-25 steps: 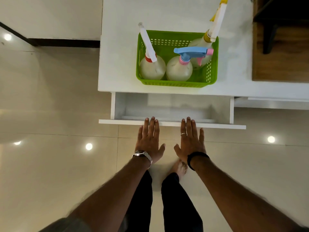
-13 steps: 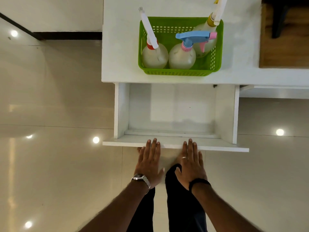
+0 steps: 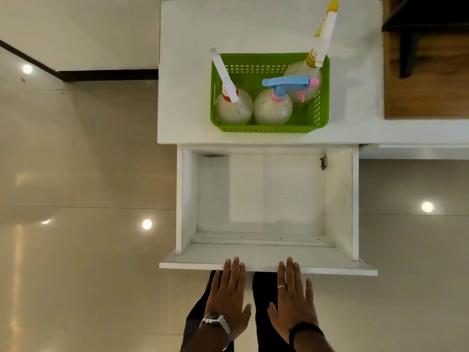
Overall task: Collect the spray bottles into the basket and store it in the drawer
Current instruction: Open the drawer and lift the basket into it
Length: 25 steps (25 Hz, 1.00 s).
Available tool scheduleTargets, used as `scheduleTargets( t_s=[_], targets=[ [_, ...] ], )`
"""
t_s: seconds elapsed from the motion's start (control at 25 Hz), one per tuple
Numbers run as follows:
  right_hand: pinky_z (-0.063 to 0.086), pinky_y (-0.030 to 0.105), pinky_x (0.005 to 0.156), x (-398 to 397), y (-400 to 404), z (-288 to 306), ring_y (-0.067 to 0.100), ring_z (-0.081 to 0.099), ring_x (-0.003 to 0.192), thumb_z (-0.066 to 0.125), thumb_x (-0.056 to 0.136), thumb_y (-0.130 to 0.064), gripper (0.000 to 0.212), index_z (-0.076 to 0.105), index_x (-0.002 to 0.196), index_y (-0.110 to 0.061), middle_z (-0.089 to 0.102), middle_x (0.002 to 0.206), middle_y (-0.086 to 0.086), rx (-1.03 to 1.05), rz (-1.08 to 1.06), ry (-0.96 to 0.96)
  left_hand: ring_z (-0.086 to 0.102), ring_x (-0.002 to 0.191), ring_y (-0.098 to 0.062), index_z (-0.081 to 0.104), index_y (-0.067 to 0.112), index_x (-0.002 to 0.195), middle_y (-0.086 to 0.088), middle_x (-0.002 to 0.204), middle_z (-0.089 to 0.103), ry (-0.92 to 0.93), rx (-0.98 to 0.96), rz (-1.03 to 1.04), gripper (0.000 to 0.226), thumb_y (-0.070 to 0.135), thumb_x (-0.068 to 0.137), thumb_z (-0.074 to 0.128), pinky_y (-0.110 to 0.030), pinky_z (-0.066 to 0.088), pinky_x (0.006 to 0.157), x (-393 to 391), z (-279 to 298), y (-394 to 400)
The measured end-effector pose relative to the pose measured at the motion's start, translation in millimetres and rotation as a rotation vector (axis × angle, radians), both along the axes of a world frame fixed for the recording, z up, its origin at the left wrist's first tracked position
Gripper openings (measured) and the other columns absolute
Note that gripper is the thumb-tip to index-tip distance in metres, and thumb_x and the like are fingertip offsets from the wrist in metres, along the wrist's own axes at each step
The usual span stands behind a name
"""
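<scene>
A green basket [image 3: 269, 128] stands on the white cabinet top [image 3: 182, 72], near its front edge. Three spray bottles stand inside it: one with a red collar [image 3: 233, 110] on the left, one with a blue trigger [image 3: 272, 107] in the middle, one with a yellow nozzle [image 3: 304, 72] at the back right. Below the basket the white drawer [image 3: 261, 194] is pulled far out and holds nothing. My left hand [image 3: 228, 295] and my right hand [image 3: 291, 301] lie flat side by side, fingers straight, fingertips on the top edge of the drawer front.
A wooden surface [image 3: 426, 97] with a black frame on it adjoins the cabinet top on the right. Glossy floor tiles lie to the left and right of the drawer. A small dark speck [image 3: 323, 162] sits in the drawer's back right corner.
The drawer has slid much further out toward me, with both hands moving back along with its front. The basket and bottles have not moved on the cabinet top.
</scene>
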State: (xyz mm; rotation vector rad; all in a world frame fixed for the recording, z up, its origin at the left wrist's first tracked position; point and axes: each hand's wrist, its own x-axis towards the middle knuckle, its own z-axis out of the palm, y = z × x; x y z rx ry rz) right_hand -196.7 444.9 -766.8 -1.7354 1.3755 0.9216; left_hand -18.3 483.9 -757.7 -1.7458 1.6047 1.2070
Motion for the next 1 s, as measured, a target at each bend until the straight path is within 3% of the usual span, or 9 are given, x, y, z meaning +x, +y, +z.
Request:
scheduleTargets(
  t_s=[0.16, 0.32, 0.4, 0.52, 0.68, 0.8, 0.88, 1.0],
  targets=[
    [-0.009, 0.052, 0.122, 0.8, 0.7, 0.2, 0.026, -0.028, 0.151, 0.038, 0.095, -0.057, 0.098, -0.033, 0.149, -0.014, -0.039, 0.159, 0.009, -0.027, -0.005, -0.011, -0.024, 0.154, -0.031, -0.02, 0.017, 0.157, -0.006, 0.163, -0.034, 0.023, 0.004, -0.011, 0.092, 0.054, 0.093, 0.034, -0.046, -0.013, 0.124, 2.3, -3.3, 1.2],
    [-0.007, 0.048, 0.125, 2.2, -48.0, -1.8, 0.023, -0.023, 0.153, 0.033, 0.098, -0.053, 0.092, -0.03, 0.152, -0.013, -0.029, 0.165, 0.01, -0.122, -0.061, -0.005, -0.028, 0.153, -0.026, -0.029, 0.017, 0.154, -0.003, 0.159, -0.042, -0.006, -0.17, 0.092, 0.087, 0.05, 0.095, 0.027, -0.039, -0.017, 0.125, 36.3, -12.6, -36.7],
    [-0.003, 0.047, 0.126, 4.9, -108.8, -1.8, 0.024, -0.017, 0.155, 0.034, 0.099, -0.05, 0.09, -0.025, 0.155, -0.011, -0.024, 0.167, 0.011, -0.233, -0.081, -0.005, -0.023, 0.155, -0.026, -0.024, 0.013, 0.155, -0.007, 0.164, -0.032, -0.024, -0.32, 0.143, 0.084, 0.051, 0.099, 0.025, -0.037, -0.008, 0.127, 69.1, -15.2, -85.9],
    [0.004, 0.048, 0.126, 12.2, -222.7, 9.0, 0.028, -0.008, 0.157, 0.037, 0.102, -0.046, 0.087, -0.015, 0.159, -0.007, -0.014, 0.169, 0.015, -0.407, -0.099, -0.003, -0.003, 0.158, -0.03, 0.0, 0.002, 0.16, -0.015, 0.169, -0.006, 0.037, -0.52, 0.302, 0.083, 0.047, 0.098, 0.034, -0.037, 0.005, 0.127, 123.2, -4.6, -181.1],
    [0.014, 0.046, 0.125, 15.5, -358.8, 36.7, 0.032, 0.006, 0.156, 0.048, 0.099, -0.023, 0.078, 0.005, 0.161, -0.002, 0.002, 0.169, 0.019, -0.628, -0.185, -0.062, 0.011, 0.157, -0.029, 0.015, 0.003, 0.16, -0.015, 0.169, 0.013, 0.061, -0.753, 0.579, 0.071, 0.038, 0.102, 0.036, -0.035, 0.009, 0.126, 172.4, 17.3, -290.2],
    [0.016, 0.038, 0.125, 25.3, -417.0, 49.2, 0.027, 0.016, 0.155, 0.045, 0.099, -0.013, 0.068, 0.017, 0.161, -0.008, 0.016, 0.169, 0.012, -0.581, -0.505, -0.246, 0.029, 0.152, -0.021, 0.033, 0.019, 0.155, -0.006, 0.165, 0.031, 0.324, -0.561, 0.954, 0.054, 0.042, 0.107, 0.032, -0.03, 0.017, 0.124, 184.6, 27.2, -353.3],
    [0.025, 0.037, 0.122, 37.1, -430.5, 44.9, 0.027, 0.032, 0.15, 0.041, 0.099, -0.015, 0.059, 0.033, 0.157, -0.013, 0.033, 0.164, 0.009, -0.479, -0.78, -0.379, 0.048, 0.132, -0.022, 0.056, 0.027, 0.126, -0.003, 0.145, 0.051, 0.485, -0.378, 1.068, 0.037, 0.044, 0.106, 0.029, -0.039, 0.032, 0.119, 179.6, 30.8, -376.7],
    [0.046, 0.047, 0.105, 49.4, -425.8, 32.4, 0.029, 0.06, 0.112, 0.039, 0.095, -0.011, 0.041, 0.062, 0.129, -0.003, 0.062, 0.134, 0.023, -0.385, -1.0, -0.511, 0.054, 0.101, -0.022, 0.063, 0.026, 0.093, -0.004, 0.11, 0.06, 0.528, -0.349, 1.167, 0.031, 0.038, 0.104, 0.037, -0.044, 0.049, 0.104, 166.3, 32.9, -384.0]
  ],
)
